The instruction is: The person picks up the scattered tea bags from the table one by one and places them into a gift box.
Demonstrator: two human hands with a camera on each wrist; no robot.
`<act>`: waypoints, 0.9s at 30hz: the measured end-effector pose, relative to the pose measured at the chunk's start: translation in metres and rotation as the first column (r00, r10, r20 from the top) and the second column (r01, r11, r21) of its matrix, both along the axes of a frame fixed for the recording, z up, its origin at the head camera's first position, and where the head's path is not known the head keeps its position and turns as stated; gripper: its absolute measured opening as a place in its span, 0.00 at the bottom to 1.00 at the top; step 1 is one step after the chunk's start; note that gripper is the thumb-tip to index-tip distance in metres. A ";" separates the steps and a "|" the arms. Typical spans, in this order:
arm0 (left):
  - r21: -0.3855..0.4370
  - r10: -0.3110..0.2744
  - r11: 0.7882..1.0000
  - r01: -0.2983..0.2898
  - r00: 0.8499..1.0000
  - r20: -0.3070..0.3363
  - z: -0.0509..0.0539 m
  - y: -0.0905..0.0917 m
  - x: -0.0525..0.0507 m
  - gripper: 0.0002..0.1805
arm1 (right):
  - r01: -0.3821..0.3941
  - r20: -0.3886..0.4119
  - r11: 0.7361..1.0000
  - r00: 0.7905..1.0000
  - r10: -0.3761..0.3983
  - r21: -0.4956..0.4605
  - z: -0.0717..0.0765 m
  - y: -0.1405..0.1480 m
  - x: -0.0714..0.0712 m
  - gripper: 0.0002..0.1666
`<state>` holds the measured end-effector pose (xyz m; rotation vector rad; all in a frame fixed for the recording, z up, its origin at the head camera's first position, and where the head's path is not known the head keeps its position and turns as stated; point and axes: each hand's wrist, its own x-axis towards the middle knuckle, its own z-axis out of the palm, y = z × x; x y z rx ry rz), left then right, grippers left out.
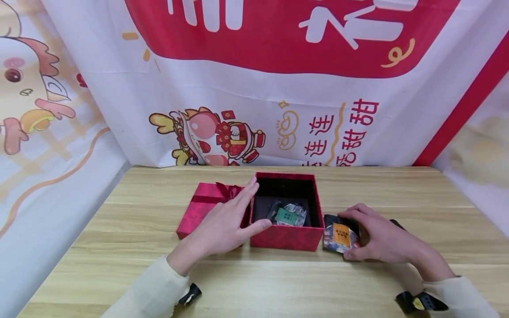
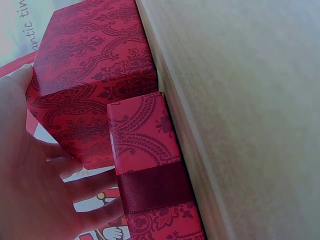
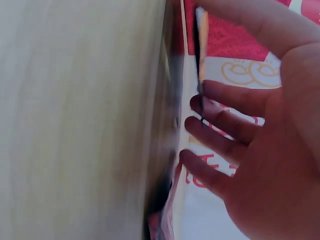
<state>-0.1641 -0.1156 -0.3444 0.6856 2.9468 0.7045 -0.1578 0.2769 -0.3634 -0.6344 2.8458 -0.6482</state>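
Toward the desk's (image 1: 286, 285) right edge, the right hand (image 1: 383, 240) pinched the orange-labelled sachet (image 1: 341, 235), edgewise seeming safest; the left hand (image 1: 224, 221) lay unclenched.

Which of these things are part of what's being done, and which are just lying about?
Likely part of it:
open red box, beside the left hand
green-labelled packet, inside the box
orange-labelled packet, held by the right hand
ribboned lid, beside the box

Probably just there:
wooden table
printed cloth behind it
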 end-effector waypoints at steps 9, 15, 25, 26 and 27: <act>-0.006 -0.007 1.000 0.007 1.000 0.001 -0.001 0.000 -0.001 0.55 | 0.022 -0.008 0.980 1.000 -0.024 -0.200 0.005 0.011 0.001 0.49; 0.002 -0.003 1.000 0.003 1.000 0.005 -0.001 0.000 -0.001 0.55 | 0.013 -0.020 0.966 1.000 -0.019 -0.258 0.010 0.012 0.001 0.47; 0.009 0.000 1.000 0.000 1.000 0.004 -0.002 -0.001 -0.001 0.55 | 0.069 -0.025 0.974 0.997 -0.076 -0.216 0.024 0.010 0.001 0.48; 0.009 0.001 1.000 -0.001 1.000 0.005 -0.002 -0.001 -0.001 0.55 | 0.072 -0.026 0.974 0.997 -0.079 -0.216 0.025 0.010 0.001 0.48; 0.008 0.002 1.000 -0.002 1.000 0.005 -0.002 -0.001 -0.001 0.55 | 0.071 -0.029 0.974 0.996 -0.079 -0.214 0.027 0.009 0.000 0.48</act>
